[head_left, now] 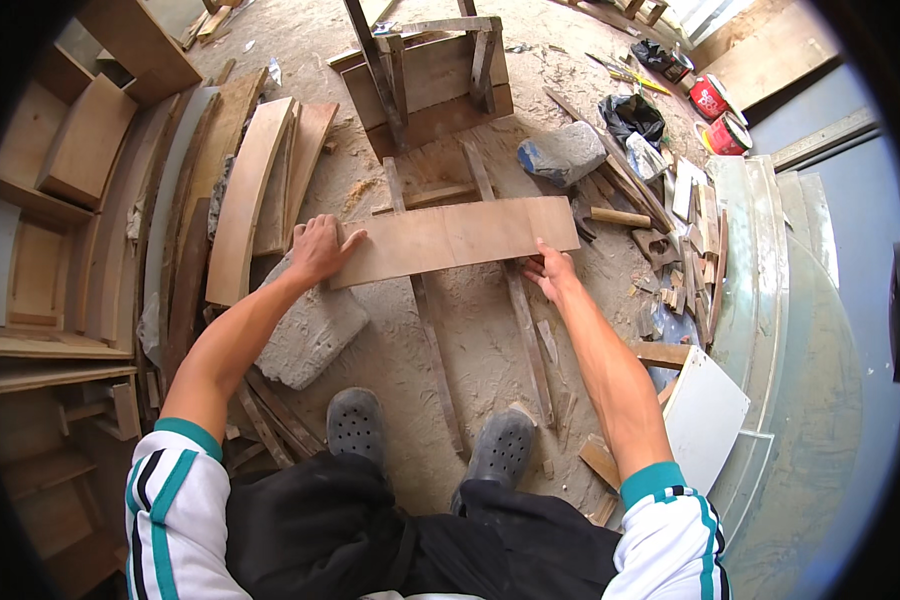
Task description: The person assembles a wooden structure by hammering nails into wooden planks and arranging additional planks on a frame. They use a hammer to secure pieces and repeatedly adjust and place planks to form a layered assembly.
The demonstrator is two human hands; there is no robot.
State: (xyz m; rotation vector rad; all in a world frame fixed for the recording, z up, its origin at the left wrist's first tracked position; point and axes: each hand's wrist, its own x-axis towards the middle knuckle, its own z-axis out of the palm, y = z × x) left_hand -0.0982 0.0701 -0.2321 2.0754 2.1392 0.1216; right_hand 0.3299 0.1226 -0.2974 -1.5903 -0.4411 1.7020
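Observation:
A flat rectangular plywood board [455, 238] lies crosswise over two long thin wooden slats [432, 340] on the sandy ground. My left hand [318, 248] rests flat on the board's left end. My right hand [552, 272] grips the board's near edge toward its right end, fingers curled under it. A short cross piece [432, 197] joins the slats just beyond the board.
A grey stone block [310, 330] lies by my left foot, another stone [562, 153] at the far right. Curved boards [250, 190] stack at left, a wooden frame [432, 75] stands ahead. Scrap wood, a hammer [610, 216], red cans [712, 98] and a white panel [705, 415] crowd the right.

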